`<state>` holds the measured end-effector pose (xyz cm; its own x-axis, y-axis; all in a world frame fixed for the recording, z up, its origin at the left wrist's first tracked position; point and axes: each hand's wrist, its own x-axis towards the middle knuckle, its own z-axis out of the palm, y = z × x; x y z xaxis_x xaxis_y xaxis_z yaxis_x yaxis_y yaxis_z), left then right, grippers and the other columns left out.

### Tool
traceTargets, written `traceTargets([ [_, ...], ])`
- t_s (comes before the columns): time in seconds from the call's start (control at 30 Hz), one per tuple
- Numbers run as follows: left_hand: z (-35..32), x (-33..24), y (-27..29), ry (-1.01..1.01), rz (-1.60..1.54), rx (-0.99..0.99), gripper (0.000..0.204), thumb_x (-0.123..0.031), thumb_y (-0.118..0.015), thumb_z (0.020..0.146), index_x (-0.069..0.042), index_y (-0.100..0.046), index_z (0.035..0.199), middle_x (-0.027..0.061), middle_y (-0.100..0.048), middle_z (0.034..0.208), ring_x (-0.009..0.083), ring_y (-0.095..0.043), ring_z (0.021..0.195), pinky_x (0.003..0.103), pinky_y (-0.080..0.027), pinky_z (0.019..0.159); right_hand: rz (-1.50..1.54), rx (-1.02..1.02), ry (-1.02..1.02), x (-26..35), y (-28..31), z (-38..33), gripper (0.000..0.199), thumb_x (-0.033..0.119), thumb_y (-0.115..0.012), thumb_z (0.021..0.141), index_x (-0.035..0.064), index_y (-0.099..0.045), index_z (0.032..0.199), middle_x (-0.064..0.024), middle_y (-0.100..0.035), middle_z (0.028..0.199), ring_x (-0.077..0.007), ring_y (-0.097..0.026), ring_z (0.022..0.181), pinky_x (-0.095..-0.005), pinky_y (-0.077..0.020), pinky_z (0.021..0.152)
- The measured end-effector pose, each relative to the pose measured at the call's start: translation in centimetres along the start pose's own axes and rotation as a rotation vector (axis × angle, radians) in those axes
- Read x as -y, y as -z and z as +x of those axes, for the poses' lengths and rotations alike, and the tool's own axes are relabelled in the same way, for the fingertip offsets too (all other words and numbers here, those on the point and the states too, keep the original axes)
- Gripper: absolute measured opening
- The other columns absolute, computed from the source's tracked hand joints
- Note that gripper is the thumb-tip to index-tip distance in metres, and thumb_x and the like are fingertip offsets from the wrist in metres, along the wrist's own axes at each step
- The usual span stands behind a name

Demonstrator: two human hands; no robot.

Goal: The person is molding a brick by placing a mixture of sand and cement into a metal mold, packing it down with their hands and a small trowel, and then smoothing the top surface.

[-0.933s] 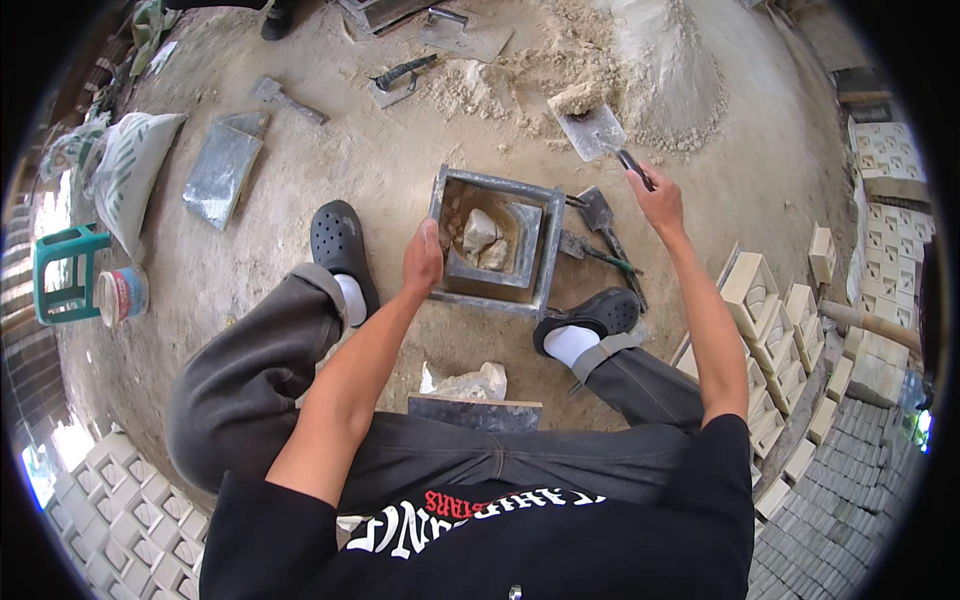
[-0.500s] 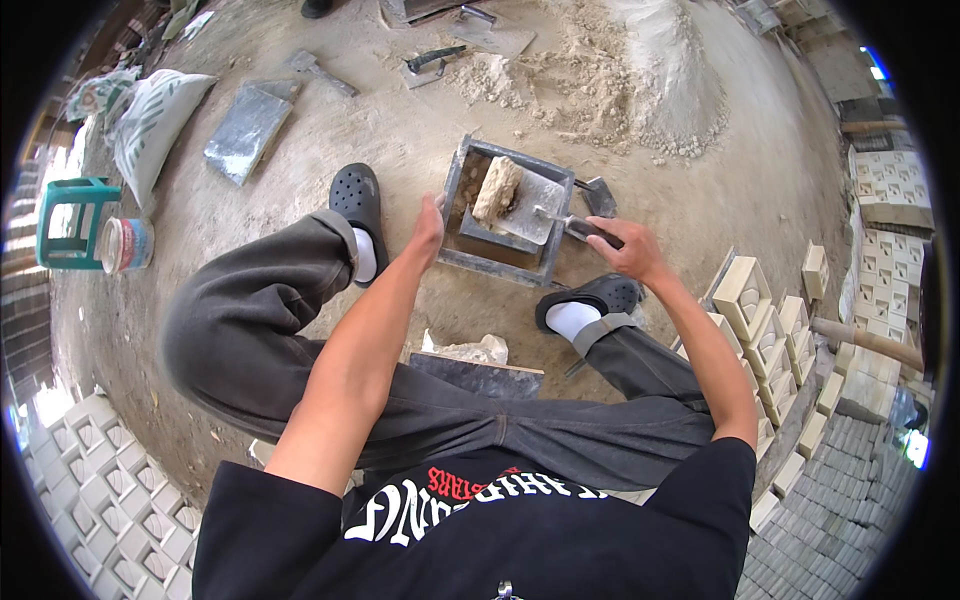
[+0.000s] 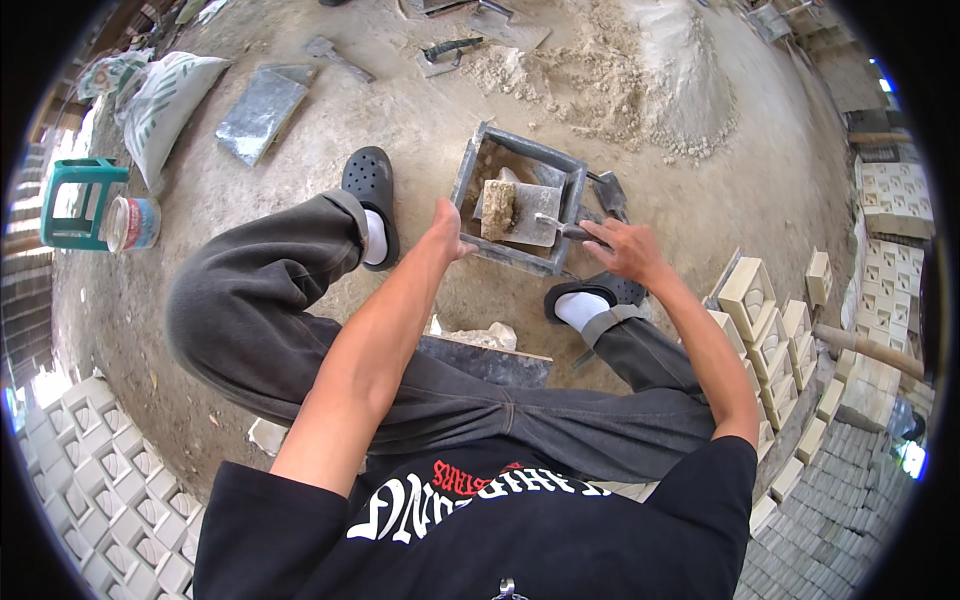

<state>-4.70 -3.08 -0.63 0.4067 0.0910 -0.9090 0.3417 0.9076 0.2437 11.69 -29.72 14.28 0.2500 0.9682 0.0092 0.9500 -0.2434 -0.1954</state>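
Between my feet lies a grey square box-shaped mould [image 3: 540, 152], turned a little askew. At its near left corner, my left hand [image 3: 450, 231] is closed on the wall, its fingertips partly hidden. My right hand [image 3: 625, 248] grips the dark handle of a trowel [image 3: 540, 205], whose flat metal blade is over the inside of the mould. A pale, crumbly lump of damp mix [image 3: 499, 208] rests at the left part of the blade. Another small dark blade [image 3: 609, 193] sticks out beside the mould's right wall.
A heap of pale powder [image 3: 685, 85] spreads beyond the mould. Hand tools, including a trowel [image 3: 450, 50], and a grey slab [image 3: 264, 112] lie far off. Left stand a green stool [image 3: 85, 205] and a tub [image 3: 133, 223]. Patterned blocks [image 3: 745, 297] are stacked at right.
The mould has turned clockwise slightly. The trowel with its lump has shifted toward the mould's near side. My left hand has come round onto the near left corner.
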Motion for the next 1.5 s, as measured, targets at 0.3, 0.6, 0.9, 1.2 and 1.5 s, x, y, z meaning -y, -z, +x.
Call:
traceTargets([
  [0.3,-2.0,0.3,-1.5,0.109,-0.124,-0.072,0.062,-0.037,-0.017,0.096,-0.001,-0.022,0.147,0.0251,-0.027,0.15,0.0445,-0.029,0.137,0.062,-0.022,0.111,-0.153,0.011,0.079,0.6,1.2,0.0,0.028,0.031,-0.064,0.087,0.0193,-0.068,0.112,-0.0025,-0.057,0.072,-0.0211,-0.06,0.057,-0.0339,-0.0467,0.047],
  [0.6,-0.7,0.2,-0.4,0.146,-0.093,0.085,0.064,-0.041,-0.02,0.097,-0.003,-0.018,0.148,0.0242,-0.025,0.151,0.0447,-0.03,0.137,0.064,-0.027,0.109,-0.209,0.009,0.152,1.1,1.9,0.1,0.03,0.029,-0.065,0.086,0.0167,-0.066,0.114,-0.0013,-0.057,0.074,-0.0192,-0.059,0.053,-0.0323,-0.0465,0.047],
  [0.9,-1.8,-0.3,-1.4,0.172,-0.083,-0.029,0.06,-0.038,-0.016,0.097,-0.003,-0.035,0.142,0.0232,-0.036,0.145,0.0435,-0.036,0.134,0.063,-0.028,0.109,-0.305,0.016,0.209,2.7,2.3,1.0,0.032,0.02,-0.06,0.083,0.0159,-0.066,0.115,-0.0008,-0.057,0.076,-0.0162,-0.06,0.061,-0.0296,-0.0449,0.051],
  [1.2,-0.5,-0.3,0.4,-0.267,0.705,-0.419,0.068,-0.046,-0.035,0.095,0.001,-0.029,0.144,0.0264,-0.041,0.141,0.0417,-0.044,0.129,0.051,-0.033,0.107,-0.369,0.091,0.22,2.5,4.2,-1.2,0.035,0.013,-0.057,0.082,0.0164,-0.065,0.115,-0.0011,-0.057,0.079,-0.0164,-0.061,0.066,-0.0292,-0.0433,0.055],
  [1.5,-2.0,-1.1,-3.1,-0.706,1.164,-0.41,0.068,-0.049,-0.043,0.094,0.003,-0.037,0.139,0.0266,-0.051,0.131,0.0393,-0.05,0.122,0.047,-0.039,0.101,-0.175,0.134,-0.238,-0.5,8.7,-4.4,0.032,0.028,-0.064,0.086,0.0169,-0.066,0.116,-0.0062,-0.061,0.08,-0.0261,-0.063,0.067,-0.038,-0.0489,0.059],
])
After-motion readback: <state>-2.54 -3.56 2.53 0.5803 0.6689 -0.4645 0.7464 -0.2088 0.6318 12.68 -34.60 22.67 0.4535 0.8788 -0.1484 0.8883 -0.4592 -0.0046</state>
